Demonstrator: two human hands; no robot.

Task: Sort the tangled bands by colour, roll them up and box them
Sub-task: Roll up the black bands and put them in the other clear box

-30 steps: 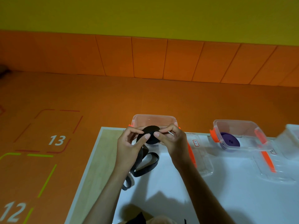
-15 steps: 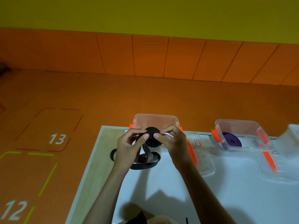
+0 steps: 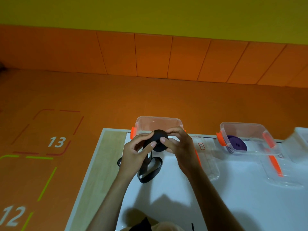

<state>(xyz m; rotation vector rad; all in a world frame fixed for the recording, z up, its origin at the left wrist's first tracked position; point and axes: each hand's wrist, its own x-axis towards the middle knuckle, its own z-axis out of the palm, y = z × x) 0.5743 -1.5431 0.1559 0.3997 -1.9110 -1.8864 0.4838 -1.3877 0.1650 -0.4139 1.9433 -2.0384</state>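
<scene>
Both hands hold a black band roll (image 3: 159, 138) above the white table (image 3: 175, 197), just in front of an empty clear box (image 3: 158, 123) with orange clips. My left hand (image 3: 135, 155) pinches the roll's left side and the strip feeding into it. My right hand (image 3: 179, 147) grips the roll from the right, thumb on its face. The band's loose tail (image 3: 150, 172) hangs down and loops on the table below the hands. A rolled purple band (image 3: 236, 145) lies inside a second clear box (image 3: 246, 130) to the right.
Two clear lids (image 3: 208, 157) (image 3: 281, 174) with orange clips lie in front of the boxes. A third clear box (image 3: 300, 142) shows at the right edge. The table's left wooden edge (image 3: 93, 177) borders an orange floor with numbered squares.
The roll has been turned between the fingers and has taken up more strip. The loose tail on the table has shifted and its loops now lie closer under the hands.
</scene>
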